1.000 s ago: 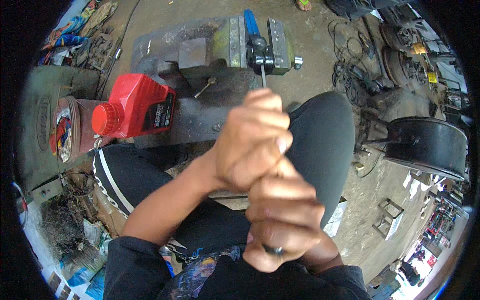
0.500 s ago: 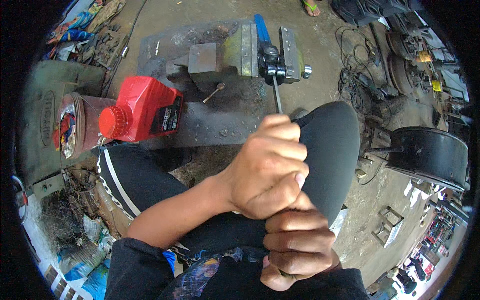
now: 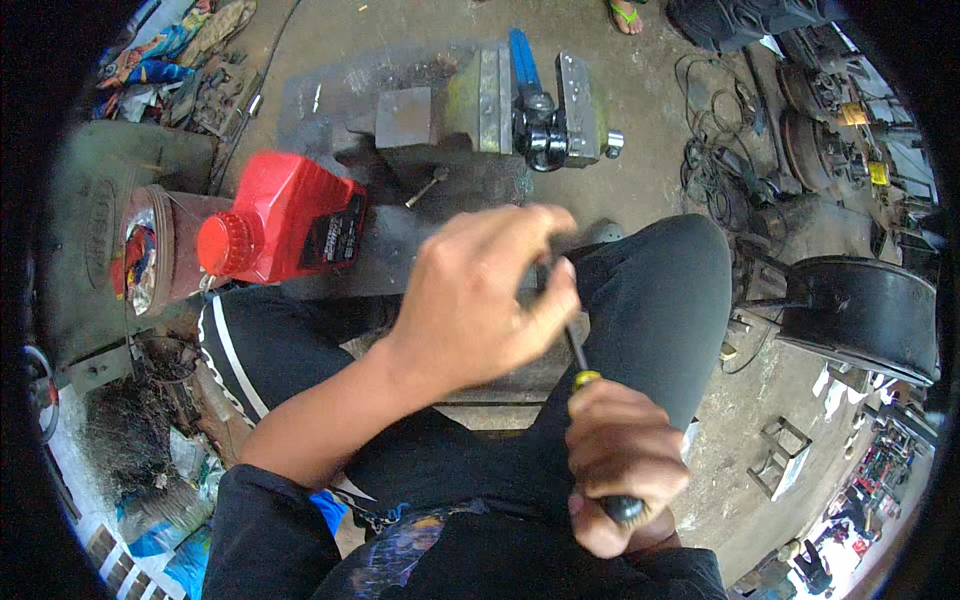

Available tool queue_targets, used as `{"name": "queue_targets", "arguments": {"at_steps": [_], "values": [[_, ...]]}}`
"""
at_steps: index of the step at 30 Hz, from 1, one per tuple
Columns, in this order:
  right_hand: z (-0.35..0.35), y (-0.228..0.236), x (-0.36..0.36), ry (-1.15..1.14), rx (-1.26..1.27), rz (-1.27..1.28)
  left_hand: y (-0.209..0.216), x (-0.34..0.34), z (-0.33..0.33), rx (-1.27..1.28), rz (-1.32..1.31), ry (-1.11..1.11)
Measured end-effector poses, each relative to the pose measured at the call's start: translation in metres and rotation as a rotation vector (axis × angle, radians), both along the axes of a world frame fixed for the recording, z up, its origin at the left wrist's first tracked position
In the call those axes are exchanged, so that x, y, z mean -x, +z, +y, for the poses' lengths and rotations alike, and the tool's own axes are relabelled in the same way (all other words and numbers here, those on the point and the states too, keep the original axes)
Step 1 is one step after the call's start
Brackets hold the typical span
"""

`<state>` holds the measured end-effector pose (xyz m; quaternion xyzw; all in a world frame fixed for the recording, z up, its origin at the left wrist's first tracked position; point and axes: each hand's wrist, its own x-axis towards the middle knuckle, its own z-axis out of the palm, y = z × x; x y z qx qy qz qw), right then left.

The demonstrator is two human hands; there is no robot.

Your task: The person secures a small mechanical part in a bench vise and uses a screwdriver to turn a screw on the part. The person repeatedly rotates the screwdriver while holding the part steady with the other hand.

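Observation:
My right hand (image 3: 622,460) is wrapped round a screwdriver (image 3: 622,508) with a black handle and a yellow collar (image 3: 585,379). Its thin shaft slants up and left toward my left hand (image 3: 480,290). That hand is blurred, with thumb and fingers apart; the shaft's far end is hard to make out beside the thumb. Beyond the hands stands a bench vise (image 3: 492,100) with worn yellow-green paint. Between its jaws sits a black metal part (image 3: 542,130) with a blue handle (image 3: 522,60).
A red plastic bottle (image 3: 275,215) stands left on the metal bench (image 3: 420,235), near a small bolt-like piece (image 3: 428,187). Left of it is a bucket (image 3: 165,245) of rags. A black drum (image 3: 860,310) and tangled cables (image 3: 715,150) lie right. A person's foot (image 3: 627,15) shows at the top.
The screwdriver's shaft has come away from the black part in the vise and back toward me. My left hand has loosened and moved up-left, apart from my right.

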<state>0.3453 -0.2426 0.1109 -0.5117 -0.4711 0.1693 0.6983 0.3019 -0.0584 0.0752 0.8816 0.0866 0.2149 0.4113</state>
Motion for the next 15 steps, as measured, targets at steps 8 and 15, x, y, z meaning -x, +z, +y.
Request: {"name": "queue_targets", "arguments": {"at_steps": [8,15], "values": [[0.002,-0.020,0.006,0.046,-0.003,0.055,0.008,-0.002,-0.002,-0.342,0.184,0.069],[0.005,-0.022,0.008,0.097,0.000,0.066,0.014,-0.032,-0.009,-0.391,0.578,0.101]]}}
